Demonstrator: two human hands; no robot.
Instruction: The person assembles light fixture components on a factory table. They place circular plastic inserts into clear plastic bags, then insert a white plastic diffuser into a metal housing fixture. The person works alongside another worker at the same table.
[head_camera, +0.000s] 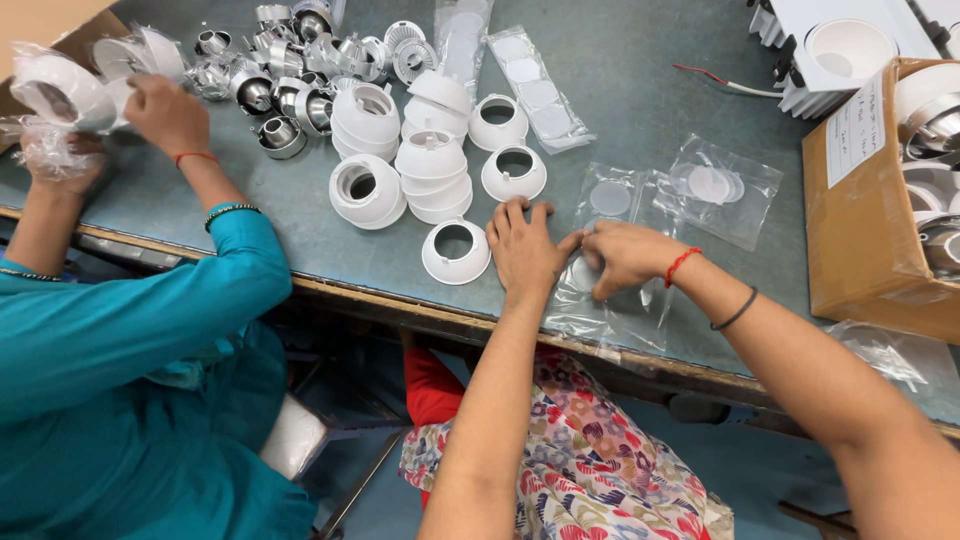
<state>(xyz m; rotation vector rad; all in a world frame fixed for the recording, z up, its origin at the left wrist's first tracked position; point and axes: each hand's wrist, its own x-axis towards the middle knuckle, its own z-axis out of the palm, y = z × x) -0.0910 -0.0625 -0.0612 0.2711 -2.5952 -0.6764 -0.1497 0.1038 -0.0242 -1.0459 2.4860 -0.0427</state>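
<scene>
**Both hands at a clear sleeve of discs**

We see our left hand (522, 250) pressed flat, fingers spread, on the grey bench (640, 90), holding nothing. Our right hand (628, 256) pinches the clear plastic sleeve (600, 300) lying at the bench's near edge. A white ring housing (456, 252) sits just left. A co-worker's hand (165, 112) grips a bagged part (55, 90).

Cardboard box (865, 235), chrome reflectors (270, 85), co-worker's teal sleeve (150, 310).

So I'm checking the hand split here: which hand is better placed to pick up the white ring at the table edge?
Left, probably. The left hand lies flat right beside the white ring, nearly touching it. The right hand is farther off, its fingers busy pinching the clear bag.
</scene>
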